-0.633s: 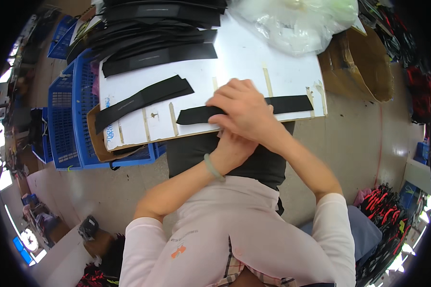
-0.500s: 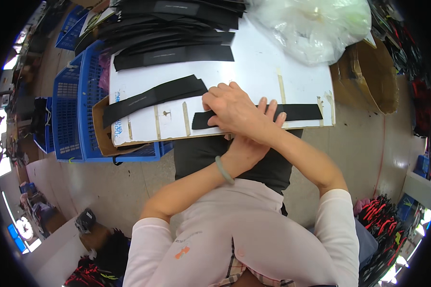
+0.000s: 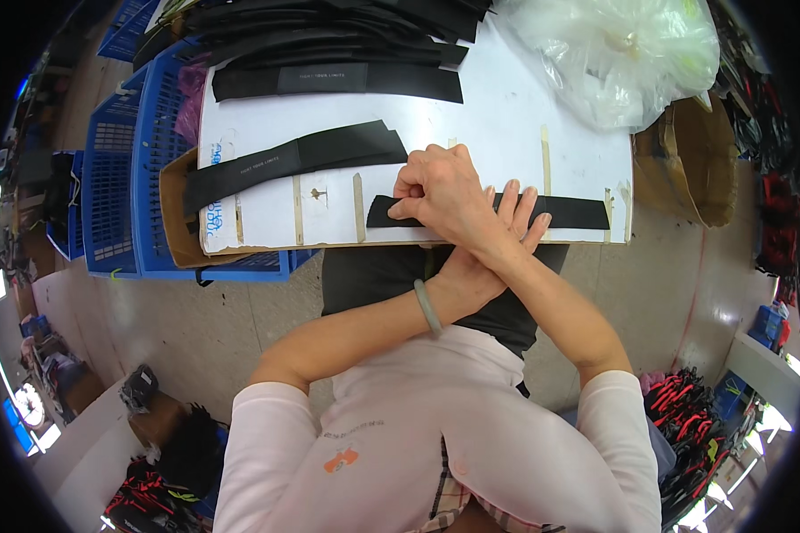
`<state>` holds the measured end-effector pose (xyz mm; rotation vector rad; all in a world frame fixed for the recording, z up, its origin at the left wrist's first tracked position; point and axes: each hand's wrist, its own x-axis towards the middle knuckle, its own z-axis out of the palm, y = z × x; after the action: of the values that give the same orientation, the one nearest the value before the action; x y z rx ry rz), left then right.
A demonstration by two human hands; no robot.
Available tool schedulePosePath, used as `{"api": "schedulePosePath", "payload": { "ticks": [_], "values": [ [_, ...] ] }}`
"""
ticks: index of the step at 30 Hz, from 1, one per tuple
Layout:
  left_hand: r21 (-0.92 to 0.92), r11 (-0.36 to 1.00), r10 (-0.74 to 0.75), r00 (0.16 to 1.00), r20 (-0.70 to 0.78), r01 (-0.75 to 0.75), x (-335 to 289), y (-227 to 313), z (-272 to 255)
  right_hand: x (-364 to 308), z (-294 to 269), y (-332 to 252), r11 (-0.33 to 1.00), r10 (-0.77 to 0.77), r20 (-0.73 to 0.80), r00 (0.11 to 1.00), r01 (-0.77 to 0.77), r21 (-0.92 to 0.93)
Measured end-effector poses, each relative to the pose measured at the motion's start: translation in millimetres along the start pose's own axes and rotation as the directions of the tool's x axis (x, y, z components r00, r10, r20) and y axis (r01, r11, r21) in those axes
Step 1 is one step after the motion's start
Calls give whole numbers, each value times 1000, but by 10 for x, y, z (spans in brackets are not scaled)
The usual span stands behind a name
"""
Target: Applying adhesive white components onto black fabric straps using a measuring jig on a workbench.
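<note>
A black fabric strip (image 3: 578, 212) lies flat along the near edge of the white-topped table (image 3: 471, 120). My forearms cross at the wrists, the right one on top. My left hand (image 3: 520, 213) reaches out from under the right wrist, its fingers stretched and apart on the strip. Over the strip's left part, my right hand (image 3: 444, 191) has its fingers curled in, with the thumb against the strip. Whatever lies inside those curled fingers is hidden. Left of my right hand rests a small stack of black strips (image 3: 298, 158), set at a slant.
A large pile of black strips (image 3: 338, 80) covers the table's far left. A clear plastic bag (image 3: 618, 53) sits at the far right. Blue crates (image 3: 111, 195) stand left of the table, beside a cardboard box (image 3: 180, 200). Another open cardboard box (image 3: 698, 164) is on the right.
The view has shifted slightly. My right hand sits a little closer to the strip's left end, its fingers more curled. My left fingers show more fully and reach slightly farther right.
</note>
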<state>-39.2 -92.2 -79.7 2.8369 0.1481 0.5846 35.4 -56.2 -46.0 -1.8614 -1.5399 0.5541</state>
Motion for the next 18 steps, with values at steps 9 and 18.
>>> {"api": "schedulePosePath", "payload": {
  "ticks": [9, 18],
  "values": [
    [67, 997, 41, 995, 90, -47, 55, -22, -96, 2, 126, 86, 998, -45, -86, 995, 41, -44],
    [10, 998, 61, 991, 123, -63, 99, 48, -56, -107, -63, 100, 863, -6, -278, 960, 146, 484]
  ]
}}
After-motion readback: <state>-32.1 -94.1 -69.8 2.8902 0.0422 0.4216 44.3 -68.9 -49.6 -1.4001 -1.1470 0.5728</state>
